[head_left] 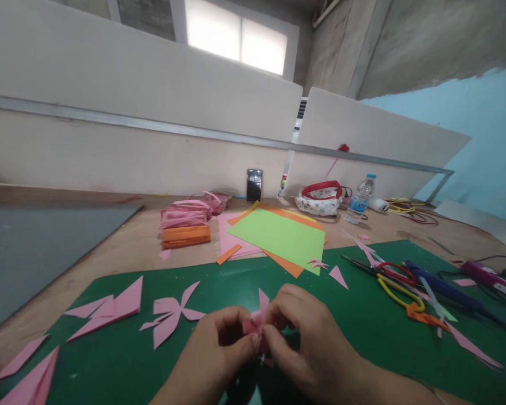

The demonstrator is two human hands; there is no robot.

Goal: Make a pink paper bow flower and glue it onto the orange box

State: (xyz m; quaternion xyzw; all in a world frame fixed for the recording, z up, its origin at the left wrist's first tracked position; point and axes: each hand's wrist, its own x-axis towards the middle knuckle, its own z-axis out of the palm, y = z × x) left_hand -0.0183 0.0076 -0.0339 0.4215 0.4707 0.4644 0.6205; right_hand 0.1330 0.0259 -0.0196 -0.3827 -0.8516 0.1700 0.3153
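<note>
Over the green cutting mat (122, 360) my left hand (217, 351) and my right hand (310, 337) meet near the bottom centre. Both pinch a small folded pink paper piece (257, 318), whose pointed tip sticks up between the fingers. To the left on the mat lies a pink cut-out paper shape (171, 312) with several petal-like points. Further left lie folded pink paper triangles (113, 308).
Scissors with red and yellow handles (394, 275) and a dark blue tool (442, 287) lie right on the mat. Behind are green and orange paper sheets (280, 236), stacks of pink and orange folded paper (184, 222), a water bottle (360, 199), a pouch (320, 199), a phone (254, 184).
</note>
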